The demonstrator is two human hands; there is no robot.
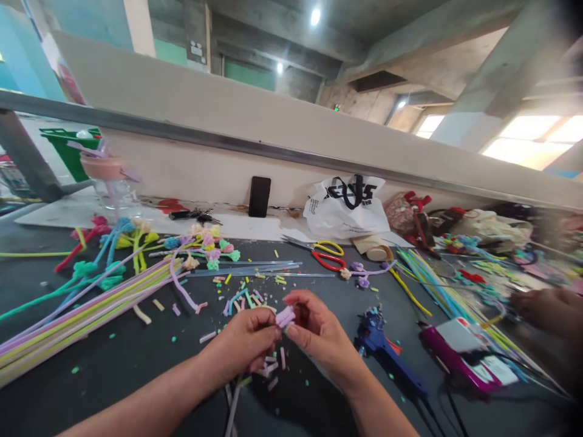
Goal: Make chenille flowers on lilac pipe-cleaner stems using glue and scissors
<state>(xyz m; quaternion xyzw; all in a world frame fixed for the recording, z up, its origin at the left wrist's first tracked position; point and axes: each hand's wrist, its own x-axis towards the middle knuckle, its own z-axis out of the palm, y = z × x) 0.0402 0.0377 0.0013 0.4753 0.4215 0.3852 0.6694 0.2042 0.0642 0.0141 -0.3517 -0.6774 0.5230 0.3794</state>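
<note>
A small bundle of lilac pipe cleaner pieces (285,317) sits between my two hands, over the middle of the table. My left hand (255,337) is closed, pinching its left side between thumb and fingers. With thumb and curled fingers, my right hand (314,321) grips the right side. A thin pale stem (233,406) shows below my left hand; whether it joins the bundle is hidden. Short cut pipe cleaner pieces (246,298) lie scattered around and beneath the hands. To the right rests a blue hot glue gun (387,349).
Long pipe cleaners (91,309) and finished fuzzy flowers (214,246) lie left. Scissors (325,261), a black phone (259,196) and a white bag (346,209) stand or lie along the back. Right are a magenta-and-white device (469,355) and another person's blurred hand (546,306).
</note>
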